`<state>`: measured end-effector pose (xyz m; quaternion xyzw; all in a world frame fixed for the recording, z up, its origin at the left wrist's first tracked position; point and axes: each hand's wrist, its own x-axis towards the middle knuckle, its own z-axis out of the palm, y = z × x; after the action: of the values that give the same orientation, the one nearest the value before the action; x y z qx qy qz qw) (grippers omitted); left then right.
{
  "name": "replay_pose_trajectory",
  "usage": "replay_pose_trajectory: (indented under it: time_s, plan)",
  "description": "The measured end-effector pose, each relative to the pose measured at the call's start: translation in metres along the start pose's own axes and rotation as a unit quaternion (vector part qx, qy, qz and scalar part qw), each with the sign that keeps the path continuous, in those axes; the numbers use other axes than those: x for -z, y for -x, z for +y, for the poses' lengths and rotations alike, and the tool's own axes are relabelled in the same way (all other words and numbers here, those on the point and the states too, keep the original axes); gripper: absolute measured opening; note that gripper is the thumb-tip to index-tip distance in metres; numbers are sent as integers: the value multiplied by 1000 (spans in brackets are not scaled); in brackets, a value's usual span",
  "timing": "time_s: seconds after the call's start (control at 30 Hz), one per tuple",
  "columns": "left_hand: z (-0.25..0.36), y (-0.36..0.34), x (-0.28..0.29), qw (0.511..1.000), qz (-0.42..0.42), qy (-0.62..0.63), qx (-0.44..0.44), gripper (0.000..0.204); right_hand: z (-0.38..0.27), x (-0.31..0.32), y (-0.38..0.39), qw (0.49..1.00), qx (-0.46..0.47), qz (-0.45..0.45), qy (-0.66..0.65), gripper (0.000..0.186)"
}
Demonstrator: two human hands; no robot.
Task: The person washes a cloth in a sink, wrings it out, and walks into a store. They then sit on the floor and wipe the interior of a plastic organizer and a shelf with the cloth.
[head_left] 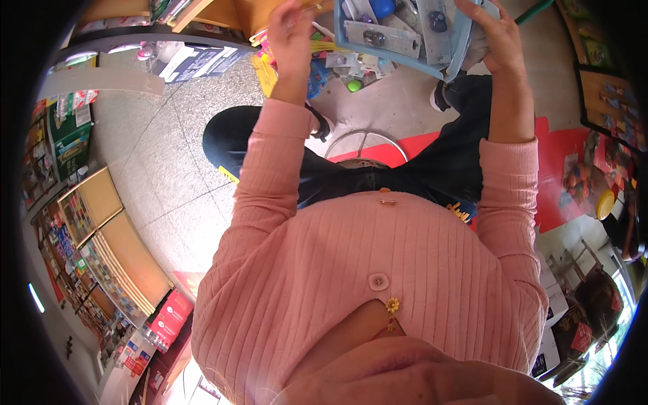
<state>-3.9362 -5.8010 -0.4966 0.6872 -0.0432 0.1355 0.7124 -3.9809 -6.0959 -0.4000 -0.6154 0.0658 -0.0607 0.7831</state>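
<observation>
Gripping its right edge, the right hand keeps a light-blue tray of small packaged items level. Left of the tray, the left hand is raised, fingers pinched on something thin, unidentifiable.

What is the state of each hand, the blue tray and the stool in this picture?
left hand: raised, fingers pinched on something thin
right hand: gripping the tray edge
blue tray: held up, tilted, full of small packaged items
red stool: upright, partly hidden
</observation>
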Motion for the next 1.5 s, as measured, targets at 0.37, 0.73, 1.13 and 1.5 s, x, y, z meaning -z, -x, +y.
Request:
replay_pose_trajectory:
  time_s: [0.37,0.73,1.13,1.5]
  plan:
    - [116,-9,-51,616,-458,-584,-265,93,20,-3,6,999,-17,-48,1,55]
    - [111,-10,-63,781,-469,-404,-76,120,8,0,7,995,-84,-51,-27,53]
    - [102,-16,-60,762,-494,-409,-85,80,20,3,0,992,-101,-47,-50,56]
    - [70,1,-42,753,-517,-398,-94,79,24,3,-3,994,-98,-46,-29,62]
